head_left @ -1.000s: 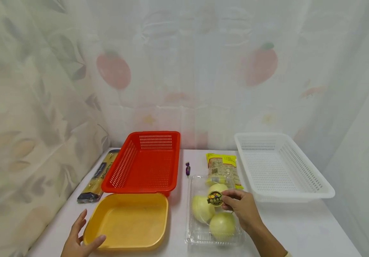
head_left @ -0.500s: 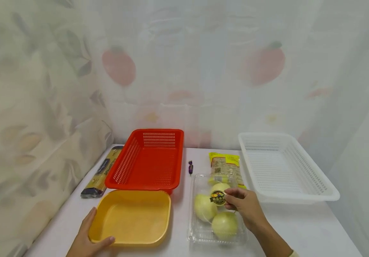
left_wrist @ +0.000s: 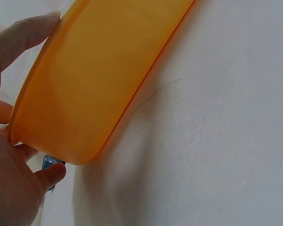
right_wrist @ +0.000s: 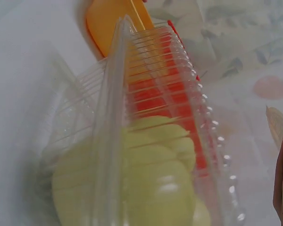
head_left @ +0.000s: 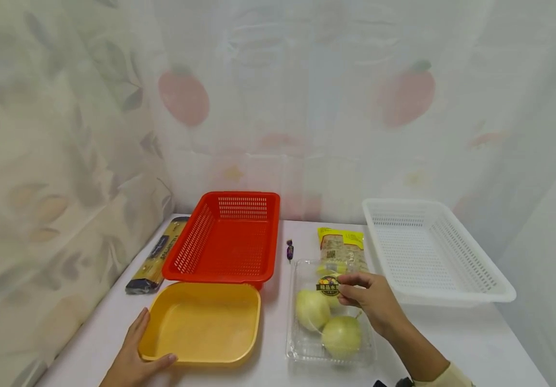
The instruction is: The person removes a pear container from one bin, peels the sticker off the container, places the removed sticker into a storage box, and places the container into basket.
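My left hand grips the left end of a yellow plastic basin, thumb at the near rim and fingers round the side. The left wrist view shows the thumb on the basin's rim. My right hand pinches a round black fruit label between thumb and fingers, above a clear plastic clamshell box. Inside the box sit pale green pears, one partly hidden behind the label. From the right wrist, the label appears apart from the lid, its pale back showing.
A red basket stands behind the basin, a white basket at right. A spaghetti pack lies far left. A purple-wrapped candy and a yellow-topped bag lie behind the box, which partly overlaps the bag in view.
My left hand has closed in on the basin's left end from a spread pose. The label in my right hand has moved slightly away from me over the box. The head view has shifted slightly.
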Action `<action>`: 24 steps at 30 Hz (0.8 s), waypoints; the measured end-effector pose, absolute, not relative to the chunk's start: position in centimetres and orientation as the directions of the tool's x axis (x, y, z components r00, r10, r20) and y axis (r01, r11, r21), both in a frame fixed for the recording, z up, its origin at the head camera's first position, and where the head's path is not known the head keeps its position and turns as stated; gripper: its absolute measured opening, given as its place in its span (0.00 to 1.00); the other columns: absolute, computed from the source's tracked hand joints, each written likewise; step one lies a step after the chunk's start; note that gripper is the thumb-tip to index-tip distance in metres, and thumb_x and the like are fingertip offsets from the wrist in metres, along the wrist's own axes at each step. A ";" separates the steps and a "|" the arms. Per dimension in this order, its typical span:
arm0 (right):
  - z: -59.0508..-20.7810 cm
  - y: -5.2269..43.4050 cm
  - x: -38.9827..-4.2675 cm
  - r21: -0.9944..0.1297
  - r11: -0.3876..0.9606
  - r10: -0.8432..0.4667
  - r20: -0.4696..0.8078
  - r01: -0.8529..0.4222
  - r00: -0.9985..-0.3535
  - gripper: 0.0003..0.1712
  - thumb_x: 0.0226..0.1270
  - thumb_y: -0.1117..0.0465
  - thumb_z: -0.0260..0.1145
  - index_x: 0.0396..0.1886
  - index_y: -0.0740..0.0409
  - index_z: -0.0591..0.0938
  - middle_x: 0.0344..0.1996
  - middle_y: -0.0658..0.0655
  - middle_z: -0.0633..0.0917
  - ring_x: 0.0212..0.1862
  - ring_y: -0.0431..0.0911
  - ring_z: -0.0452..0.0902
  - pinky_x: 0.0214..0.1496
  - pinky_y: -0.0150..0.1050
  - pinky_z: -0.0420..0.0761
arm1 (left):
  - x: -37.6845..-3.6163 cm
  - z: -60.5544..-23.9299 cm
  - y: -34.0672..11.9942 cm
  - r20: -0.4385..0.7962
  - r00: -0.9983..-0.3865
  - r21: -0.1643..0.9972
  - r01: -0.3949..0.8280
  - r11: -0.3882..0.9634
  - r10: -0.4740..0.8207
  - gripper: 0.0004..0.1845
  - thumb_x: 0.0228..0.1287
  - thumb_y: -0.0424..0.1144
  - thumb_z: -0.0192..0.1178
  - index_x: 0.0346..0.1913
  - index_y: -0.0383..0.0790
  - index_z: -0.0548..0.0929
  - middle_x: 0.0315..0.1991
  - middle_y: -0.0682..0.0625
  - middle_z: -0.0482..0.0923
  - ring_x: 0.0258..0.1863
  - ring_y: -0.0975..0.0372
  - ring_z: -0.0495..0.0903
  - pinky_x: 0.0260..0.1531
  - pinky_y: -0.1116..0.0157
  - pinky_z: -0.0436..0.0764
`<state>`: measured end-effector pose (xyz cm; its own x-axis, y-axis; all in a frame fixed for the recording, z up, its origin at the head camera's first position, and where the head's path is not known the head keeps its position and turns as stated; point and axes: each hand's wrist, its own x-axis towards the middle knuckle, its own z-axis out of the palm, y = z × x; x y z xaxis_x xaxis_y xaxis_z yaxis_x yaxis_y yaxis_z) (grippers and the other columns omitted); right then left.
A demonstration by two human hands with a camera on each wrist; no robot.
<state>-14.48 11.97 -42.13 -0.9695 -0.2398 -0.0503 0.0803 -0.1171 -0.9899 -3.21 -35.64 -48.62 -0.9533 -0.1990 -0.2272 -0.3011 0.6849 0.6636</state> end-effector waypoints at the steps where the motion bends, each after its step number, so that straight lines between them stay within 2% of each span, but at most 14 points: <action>1: -41.9 11.9 -14.5 -0.990 -0.114 -0.248 -0.049 0.079 -0.967 0.15 0.61 0.76 0.65 0.47 0.80 0.78 0.40 0.65 0.78 0.32 0.48 0.83 0.41 0.40 0.83 | -3.2 -48.6 -35.6 -0.230 -0.953 0.663 -0.303 0.685 -0.199 0.67 0.51 0.57 0.71 0.74 0.29 0.32 0.74 0.31 0.29 0.69 0.35 0.39 0.61 0.37 0.48; 15: -38.7 9.1 -14.6 -0.990 -0.131 -0.371 -0.003 0.055 -0.929 0.15 0.60 0.76 0.65 0.46 0.81 0.78 0.39 0.65 0.79 0.33 0.49 0.83 0.42 0.41 0.83 | -3.0 -48.7 -35.6 -0.242 -0.950 0.669 -0.311 0.675 -0.197 0.67 0.51 0.56 0.72 0.73 0.28 0.33 0.74 0.32 0.27 0.70 0.35 0.38 0.62 0.38 0.46; 24: -37.9 6.8 -14.6 -0.985 -0.164 -0.434 0.021 0.057 -0.901 0.14 0.59 0.76 0.66 0.44 0.79 0.79 0.40 0.65 0.80 0.34 0.49 0.83 0.42 0.42 0.83 | -2.8 -48.6 -35.3 -0.167 -0.968 0.694 -0.251 0.675 -0.189 0.66 0.49 0.52 0.74 0.74 0.27 0.36 0.74 0.33 0.29 0.70 0.35 0.38 0.62 0.36 0.46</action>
